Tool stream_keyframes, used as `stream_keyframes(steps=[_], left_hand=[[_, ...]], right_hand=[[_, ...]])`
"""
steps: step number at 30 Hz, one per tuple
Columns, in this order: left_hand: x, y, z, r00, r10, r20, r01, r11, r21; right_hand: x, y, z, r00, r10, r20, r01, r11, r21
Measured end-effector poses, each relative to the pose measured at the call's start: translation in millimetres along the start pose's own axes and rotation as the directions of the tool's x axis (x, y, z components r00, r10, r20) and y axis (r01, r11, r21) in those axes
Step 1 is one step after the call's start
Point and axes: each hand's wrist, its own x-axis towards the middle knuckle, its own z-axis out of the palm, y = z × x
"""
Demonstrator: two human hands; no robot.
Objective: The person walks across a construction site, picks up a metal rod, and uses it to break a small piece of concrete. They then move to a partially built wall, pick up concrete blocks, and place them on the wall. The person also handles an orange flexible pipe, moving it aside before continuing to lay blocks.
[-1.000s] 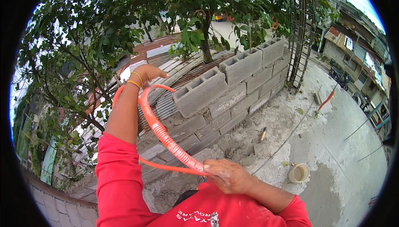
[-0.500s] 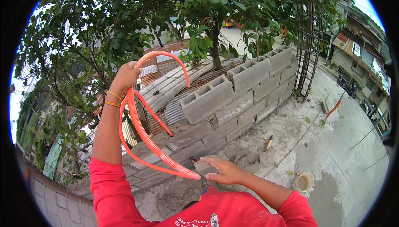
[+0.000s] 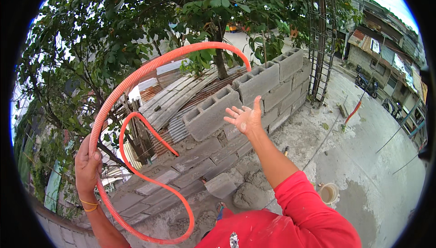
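Observation:
My left hand (image 3: 85,168) is closed around an orange corrugated conduit pipe (image 3: 121,85) at the lower left. From the hand the pipe arches up over the wall, its free end hanging near the top blocks. Below the hand it loops across and back up, and its other end meets the wall's mortar top. My right hand (image 3: 246,120) is raised with fingers spread and nothing in it, in front of the grey hollow-block wall (image 3: 213,150). It appears apart from the pipe.
A rebar column (image 3: 321,43) stands at the wall's far end. Mortar (image 3: 252,196) and a loose block piece (image 3: 220,185) lie at its foot. A pail (image 3: 329,193) sits on the concrete at right. Tree branches (image 3: 150,11) and corrugated sheets (image 3: 179,127) lie beyond.
My left hand has moved down and left along the pipe, which now arches wider. My right hand has risen from low in the middle toward the upper blocks, its fingers spreading.

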Motion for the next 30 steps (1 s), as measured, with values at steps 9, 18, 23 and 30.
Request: stream_keyframes(steps=[9, 18, 23, 30], left_hand=[[-163.9, -84.1, -8.5, 0.827, -0.5, 0.255, 0.393, 0.84, 0.373], [-160.0, -82.5, 134.8, 0.912, -0.308, 0.272, 0.287, 0.951, 0.114], [-99.9, -44.7, 251.7, 0.93, -0.165, 0.329, 0.287, 0.885, -0.367], [-107.3, -46.5, 291.8, 0.855, -0.313, 0.414, 0.488, 0.757, -0.435]], right_hand=[[22.5, -43.8, -0.1, 0.964, -0.263, 0.04, 0.253, 0.952, 0.172], [-115.3, 90.7, 17.7, 0.92, 0.025, 0.392, 0.073, 0.97, -0.232], [-146.8, 138.2, 4.1, 0.877, 0.154, 0.455, 0.109, 0.858, -0.501], [-146.1, 57.1, 1.9, 0.801, -0.205, 0.563, 0.567, -0.046, -0.823]])
